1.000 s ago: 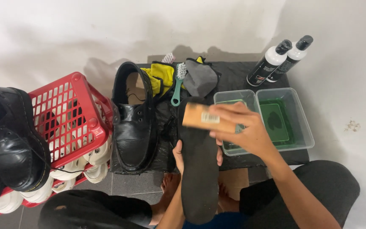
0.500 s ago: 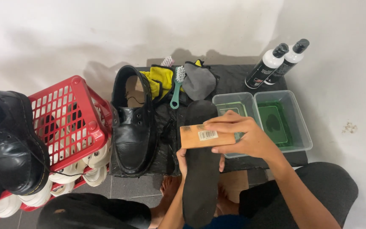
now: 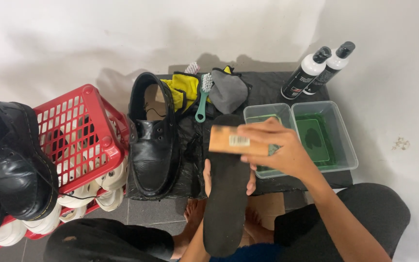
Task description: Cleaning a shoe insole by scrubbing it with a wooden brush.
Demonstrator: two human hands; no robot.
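Fingers of the right hand grip a wooden brush, pressing it across the top of a black insole. Left hand is closed around the insole from behind, holding it upright over the lap. Just left, a black shoe lies on a dark mat; two tubs sit right.

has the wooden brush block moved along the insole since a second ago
Yes. The wooden brush block in the right hand has slid down the insole, away from the grey cloth, towards the person.
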